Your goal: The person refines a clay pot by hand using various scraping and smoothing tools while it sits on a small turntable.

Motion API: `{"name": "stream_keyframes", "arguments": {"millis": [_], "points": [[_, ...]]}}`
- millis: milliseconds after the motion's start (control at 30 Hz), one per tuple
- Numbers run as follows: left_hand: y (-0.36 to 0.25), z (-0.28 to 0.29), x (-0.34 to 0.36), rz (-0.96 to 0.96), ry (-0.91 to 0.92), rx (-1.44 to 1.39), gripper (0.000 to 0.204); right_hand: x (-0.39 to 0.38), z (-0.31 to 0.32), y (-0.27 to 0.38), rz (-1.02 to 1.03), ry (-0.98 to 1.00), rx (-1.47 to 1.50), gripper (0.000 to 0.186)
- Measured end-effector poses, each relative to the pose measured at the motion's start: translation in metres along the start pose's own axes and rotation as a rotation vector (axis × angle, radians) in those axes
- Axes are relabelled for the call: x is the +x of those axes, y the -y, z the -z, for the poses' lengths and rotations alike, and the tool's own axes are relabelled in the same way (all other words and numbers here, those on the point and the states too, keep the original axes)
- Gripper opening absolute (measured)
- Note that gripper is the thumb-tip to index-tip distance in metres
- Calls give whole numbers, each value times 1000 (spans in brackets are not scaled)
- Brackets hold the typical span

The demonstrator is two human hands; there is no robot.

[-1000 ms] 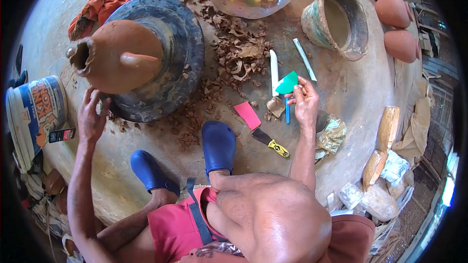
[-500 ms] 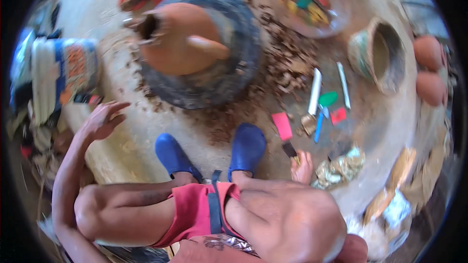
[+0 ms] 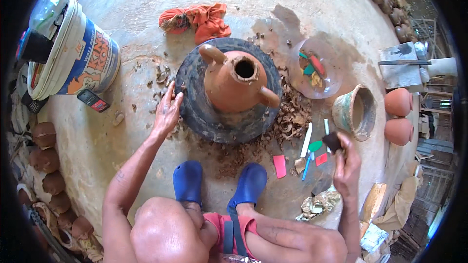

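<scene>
On a round dark turntable [image 3: 207, 124] stands a reddish-brown clay jug [image 3: 234, 87], its narrow neck open at the top and a rounded clay piece jutting from either side. Fingers extended, my left hand [image 3: 168, 109] is at the turntable's left edge and holds nothing; whether it touches the edge I cannot tell. Out to the right, my right hand [image 3: 348, 165] grips a paintbrush [image 3: 332, 141] with dark bristles, its handle mostly hidden by the fingers. Below the brush lie a green scraper [image 3: 315, 146], a blue tool [image 3: 306, 169], white sticks [image 3: 306, 139] and red and pink pieces [image 3: 279, 166].
Brown clay shavings [image 3: 295, 114] ring the turntable's right side. Beyond them are a clear basin [image 3: 334, 75] of tools and a crusted pot [image 3: 344, 112]. A paint bucket [image 3: 105, 63] and mobile phone [image 3: 93, 100] are at left, an orange cloth [image 3: 202, 19] behind. Two small clay pots [image 3: 399, 102] stand far right.
My right hand has lifted the paintbrush up and to the right from beside the pink piece. My left hand has come to the turntable's edge. The jug has turned, and the view has shifted.
</scene>
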State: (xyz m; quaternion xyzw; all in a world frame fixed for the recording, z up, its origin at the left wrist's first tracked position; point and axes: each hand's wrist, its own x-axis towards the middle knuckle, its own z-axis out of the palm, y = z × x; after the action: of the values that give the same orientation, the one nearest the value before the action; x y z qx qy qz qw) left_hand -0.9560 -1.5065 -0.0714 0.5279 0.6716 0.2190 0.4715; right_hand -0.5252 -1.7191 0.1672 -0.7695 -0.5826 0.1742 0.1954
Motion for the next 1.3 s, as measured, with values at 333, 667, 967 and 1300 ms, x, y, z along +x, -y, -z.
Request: {"name": "stream_keyframes", "arguments": {"millis": [333, 667, 967, 1300], "points": [[-5, -5, 68, -236, 9, -200, 60, 152, -46, 115, 302, -129, 58, 35], [-52, -16, 122, -246, -42, 17, 52, 193, -87, 118, 330, -25, 86, 38], [-60, -17, 142, -274, 60, -5, 50, 186, -86, 111, 316, -21, 100, 40], [-33, -20, 109, -225, -47, -169, 46, 175, -82, 113, 303, -31, 55, 42]]}}
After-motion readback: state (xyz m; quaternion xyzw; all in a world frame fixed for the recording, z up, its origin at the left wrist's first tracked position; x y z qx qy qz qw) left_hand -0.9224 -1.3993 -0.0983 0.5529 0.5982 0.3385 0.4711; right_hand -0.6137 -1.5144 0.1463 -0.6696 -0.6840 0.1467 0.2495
